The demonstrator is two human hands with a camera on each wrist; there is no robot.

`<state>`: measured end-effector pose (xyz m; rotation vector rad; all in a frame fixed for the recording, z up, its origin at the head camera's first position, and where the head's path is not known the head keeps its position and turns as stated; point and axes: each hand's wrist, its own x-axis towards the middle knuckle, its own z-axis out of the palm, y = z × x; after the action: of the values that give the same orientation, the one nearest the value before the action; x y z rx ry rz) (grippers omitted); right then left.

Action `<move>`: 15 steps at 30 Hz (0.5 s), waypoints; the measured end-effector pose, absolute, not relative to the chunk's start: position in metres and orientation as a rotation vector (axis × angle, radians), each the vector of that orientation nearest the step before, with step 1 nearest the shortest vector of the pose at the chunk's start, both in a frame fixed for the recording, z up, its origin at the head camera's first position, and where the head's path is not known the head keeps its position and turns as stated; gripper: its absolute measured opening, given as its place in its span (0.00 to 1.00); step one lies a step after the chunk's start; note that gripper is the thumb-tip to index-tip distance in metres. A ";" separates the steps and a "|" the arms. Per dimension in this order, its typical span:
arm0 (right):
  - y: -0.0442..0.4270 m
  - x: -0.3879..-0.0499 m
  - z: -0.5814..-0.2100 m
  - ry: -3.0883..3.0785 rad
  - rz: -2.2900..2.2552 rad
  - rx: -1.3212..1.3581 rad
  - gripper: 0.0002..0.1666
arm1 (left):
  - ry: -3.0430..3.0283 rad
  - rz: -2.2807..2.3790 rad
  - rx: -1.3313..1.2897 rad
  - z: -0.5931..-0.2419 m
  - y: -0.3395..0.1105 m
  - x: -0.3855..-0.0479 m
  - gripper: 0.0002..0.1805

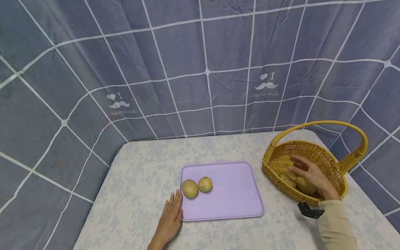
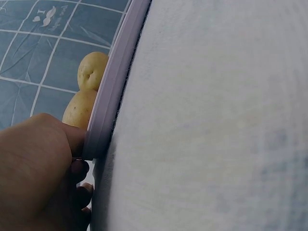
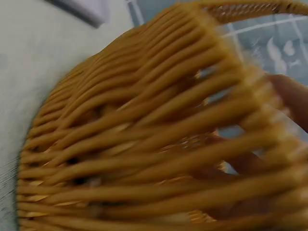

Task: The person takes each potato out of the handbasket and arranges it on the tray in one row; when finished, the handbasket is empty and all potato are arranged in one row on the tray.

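Two potatoes, one (image 1: pixel 190 189) larger and one (image 1: pixel 205 184) smaller, lie side by side at the left of a lilac tray (image 1: pixel 225 205). Against the tray's left edge rests my left hand (image 1: pixel 170 218), fingers extended; in the left wrist view the hand (image 2: pixel 36 163) touches the tray's rim (image 2: pixel 103 106). My right hand (image 1: pixel 314 175) is inside the yellow wicker basket (image 1: pixel 278 178), fingers parted above potatoes (image 1: pixel 305 185), holding nothing that shows. The basket's woven side (image 3: pixel 144 134) hides most of that hand in the right wrist view.
A pale floral cloth (image 1: pixel 140 166) covers the table. The basket's tall arched handle (image 1: pixel 328 122) rises over the right side. Behind the table hangs a blue-grey checked curtain (image 1: pixel 187 93). A dark strap (image 1: pixel 310 211) sits at my right wrist.
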<state>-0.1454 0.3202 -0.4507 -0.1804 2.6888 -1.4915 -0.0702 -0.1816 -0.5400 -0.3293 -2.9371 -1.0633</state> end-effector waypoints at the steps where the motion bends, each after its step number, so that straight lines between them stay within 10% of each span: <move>1: 0.321 -0.146 -0.454 2.686 -1.450 -0.173 0.39 | -2.936 -1.062 -0.331 -0.540 -0.182 -0.070 0.31; 15: 0.304 -0.156 -0.462 2.661 -1.142 -0.421 0.31 | -2.919 -1.056 -0.339 -0.543 -0.181 -0.070 0.30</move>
<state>-0.1558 0.3043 -0.4618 -0.4212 2.6609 -1.1423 -0.0698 -0.1814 -0.5433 -0.3386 -2.9188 -1.0557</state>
